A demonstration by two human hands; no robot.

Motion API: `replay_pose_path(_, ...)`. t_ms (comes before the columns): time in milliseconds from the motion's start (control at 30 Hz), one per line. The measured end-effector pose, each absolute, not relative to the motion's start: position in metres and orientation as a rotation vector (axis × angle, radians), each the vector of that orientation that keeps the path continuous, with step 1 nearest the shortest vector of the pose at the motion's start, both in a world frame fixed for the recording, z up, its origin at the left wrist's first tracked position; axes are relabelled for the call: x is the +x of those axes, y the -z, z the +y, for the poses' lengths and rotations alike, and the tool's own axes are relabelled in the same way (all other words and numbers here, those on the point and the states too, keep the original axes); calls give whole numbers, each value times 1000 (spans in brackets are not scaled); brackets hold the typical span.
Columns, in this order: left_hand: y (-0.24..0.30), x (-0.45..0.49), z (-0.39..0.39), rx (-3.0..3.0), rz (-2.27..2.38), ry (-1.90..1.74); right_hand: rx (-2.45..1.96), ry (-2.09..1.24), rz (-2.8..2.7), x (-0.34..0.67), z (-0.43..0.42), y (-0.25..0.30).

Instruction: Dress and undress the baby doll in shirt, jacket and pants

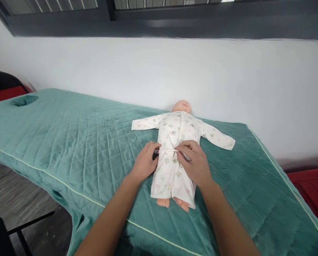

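Observation:
A baby doll (182, 106) lies on its back on a green quilted table cover (76, 142), its head toward the white wall. It wears a white printed romper (175, 131) with both sleeves spread out, and its bare feet (172, 203) stick out at the near end. My left hand (144, 161) is closed at the romper's left side at waist height, pinching one end of a thin white tie string (169, 150). My right hand (195, 160) rests on the doll's belly, its fingers pinched on the other end of the string, which runs taut between both hands.
The cover has a face hole (24, 100) at the far left and a pale piped edge (68, 188) toward me. A red surface (312, 193) lies at the right, another red and black seat (4, 89) at the far left. Dark floor and a black frame (28, 227) are at lower left.

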State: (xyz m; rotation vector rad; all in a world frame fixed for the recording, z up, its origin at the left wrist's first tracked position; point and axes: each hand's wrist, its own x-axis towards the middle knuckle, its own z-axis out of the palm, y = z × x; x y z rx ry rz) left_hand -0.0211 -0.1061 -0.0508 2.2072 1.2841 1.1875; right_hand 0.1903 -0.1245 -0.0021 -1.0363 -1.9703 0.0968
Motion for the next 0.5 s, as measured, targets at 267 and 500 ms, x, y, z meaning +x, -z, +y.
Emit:
replay_pose_path(267,54,-21,-106,2174,1351,-1234,-1060,-136,-1951,188,-126,0)
replay_pose_path(500,43,-23,-114,2071,1347,-1269,-1073,-95,-2047,196,-124,-2)
